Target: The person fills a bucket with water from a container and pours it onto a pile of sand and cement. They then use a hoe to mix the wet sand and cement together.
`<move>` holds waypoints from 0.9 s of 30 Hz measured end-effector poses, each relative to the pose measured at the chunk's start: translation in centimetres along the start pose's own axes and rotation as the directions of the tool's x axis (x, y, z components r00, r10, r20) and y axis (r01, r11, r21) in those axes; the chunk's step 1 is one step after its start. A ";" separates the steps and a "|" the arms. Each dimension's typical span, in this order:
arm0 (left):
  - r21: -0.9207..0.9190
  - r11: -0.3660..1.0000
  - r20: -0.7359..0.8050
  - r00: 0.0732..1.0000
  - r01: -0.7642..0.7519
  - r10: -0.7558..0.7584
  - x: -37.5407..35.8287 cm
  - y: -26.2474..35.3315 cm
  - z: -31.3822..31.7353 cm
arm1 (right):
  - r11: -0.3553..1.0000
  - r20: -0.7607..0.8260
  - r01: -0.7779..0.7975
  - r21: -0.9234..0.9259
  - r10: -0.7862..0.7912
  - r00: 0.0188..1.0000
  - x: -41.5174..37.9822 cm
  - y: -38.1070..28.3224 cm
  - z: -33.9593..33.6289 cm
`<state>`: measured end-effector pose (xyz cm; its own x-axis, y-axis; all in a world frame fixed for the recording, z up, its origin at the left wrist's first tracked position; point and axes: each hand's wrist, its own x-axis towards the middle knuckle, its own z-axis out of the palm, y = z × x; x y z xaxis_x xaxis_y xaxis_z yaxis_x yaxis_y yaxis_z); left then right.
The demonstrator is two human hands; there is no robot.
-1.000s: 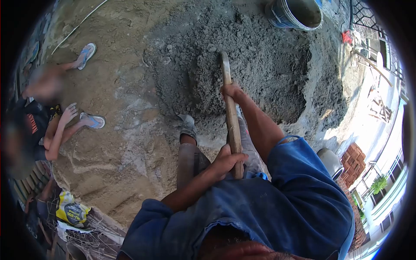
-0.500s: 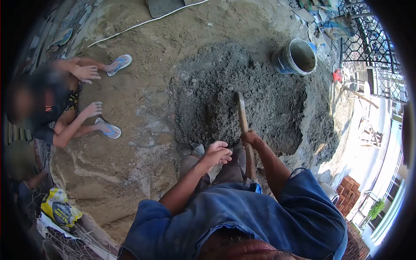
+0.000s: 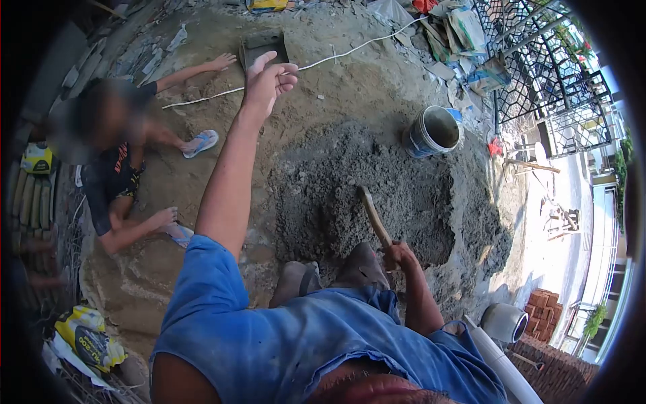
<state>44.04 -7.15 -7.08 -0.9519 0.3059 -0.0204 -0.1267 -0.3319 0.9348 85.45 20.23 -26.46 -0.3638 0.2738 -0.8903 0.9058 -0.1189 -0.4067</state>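
We've got the right hand (image 3: 398, 254) clenched round the wooden handle (image 3: 374, 217), blade end sunk in the grey mortar pile (image 3: 377, 182) w/ a hollow dug in it; mix looks damp but lumpy, so prob. partway. Left hand (image 3: 268, 79) raised, fingers loose, holding nothing. Bucket (image 3: 431, 132) beside pile looks empty inside

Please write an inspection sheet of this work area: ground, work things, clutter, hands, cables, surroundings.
Surface: sandy ground, bare earth.
Job's things: grey mortar pile; wooden handle standing in it; bucket beside the pile.
Clutter: bags and scraps near the gate; yellow sack.
Hands: right hand grips the handle; left hand raised, open, empty.
Cables: white hose across the sand.
Surroundings: seated person; metal gate; brick stack.
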 end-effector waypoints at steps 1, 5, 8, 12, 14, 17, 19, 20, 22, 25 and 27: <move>0.066 0.997 0.106 0.994 -0.047 0.040 -2.6 0.2 -0.1 | 1.000 -0.009 0.008 -0.020 -0.009 1.000 0.5 0.4 -0.2; 0.385 0.888 0.082 0.949 0.252 -0.305 -16.7 -8.0 -5.6 | 0.994 -0.100 0.037 -0.101 -0.047 0.994 -0.8 -0.6 0.2; 0.473 0.587 -0.272 0.742 0.657 -0.613 -31.1 -18.0 -14.0 | 0.989 -0.091 0.078 -0.125 -0.090 0.992 -0.8 -0.7 0.1; 0.720 0.272 -0.319 0.653 0.638 -0.688 -47.6 -23.2 -21.8 | 0.993 -0.118 -0.004 -0.114 -0.009 0.993 -0.5 -0.4 -0.1; 0.857 0.289 -0.168 0.762 0.426 -0.625 -51.8 -26.0 -25.7 | 0.999 -0.100 -0.001 -0.054 -0.004 0.995 -0.6 -0.5 0.0; 0.542 0.357 -0.422 0.614 0.761 -0.667 -49.6 -23.0 -22.4 | 0.991 -0.086 0.050 -0.122 -0.060 0.995 0.3 -0.2 -0.1; 0.252 0.367 -0.533 0.445 0.895 -0.719 -47.9 -21.3 -20.3 | 0.999 -0.071 -0.009 -0.044 0.006 0.997 -0.5 -0.6 0.2; 0.175 0.417 -0.540 0.442 0.892 -0.716 -46.9 -21.0 -20.2 | 0.998 -0.069 -0.048 -0.049 0.045 0.997 -0.6 -0.6 0.1; 0.077 0.490 -0.562 0.444 0.868 -0.698 -44.8 -21.2 -21.0 | 0.996 -0.064 -0.019 -0.086 0.014 0.998 -0.6 -0.3 -0.1; 0.076 0.531 -0.573 0.473 0.844 -0.670 -42.9 -21.3 -21.5 | 0.994 -0.045 0.038 -0.098 -0.043 0.998 -0.9 -0.6 0.0; 0.098 0.543 -0.564 0.496 0.834 -0.660 -42.8 -20.9 -21.7 | 0.996 -0.043 0.047 -0.074 -0.050 0.998 -1.3 -0.8 0.3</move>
<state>81.38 -32.66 -33.42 -0.5458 -0.1324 -0.8274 -0.8354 0.1621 0.5252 85.17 19.71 -25.06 -0.3989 0.3206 -0.8591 0.9014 -0.0352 -0.4316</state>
